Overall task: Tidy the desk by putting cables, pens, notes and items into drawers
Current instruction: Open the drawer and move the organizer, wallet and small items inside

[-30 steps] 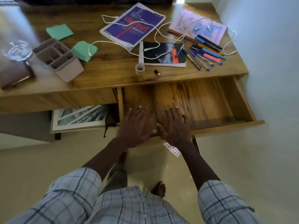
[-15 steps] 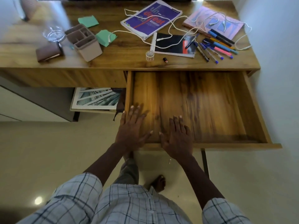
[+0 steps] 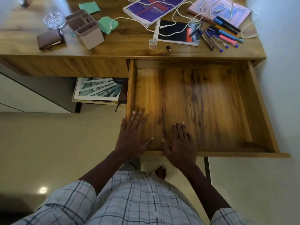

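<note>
Head view: one drawer (image 3: 211, 154) open, two hands at its near edge.
Left hand (image 3: 133, 137), right hand (image 3: 180, 144) flat, fingers straight, holding nothing; one cable (image 3: 125, 18), two green notes (image 3: 108, 24), roughly ten pens (image 3: 222, 36) on worktop (image 3: 113, 49).

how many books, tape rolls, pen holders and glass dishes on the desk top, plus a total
books: 3
tape rolls: 1
pen holders: 1
glass dishes: 1
total: 6
</note>
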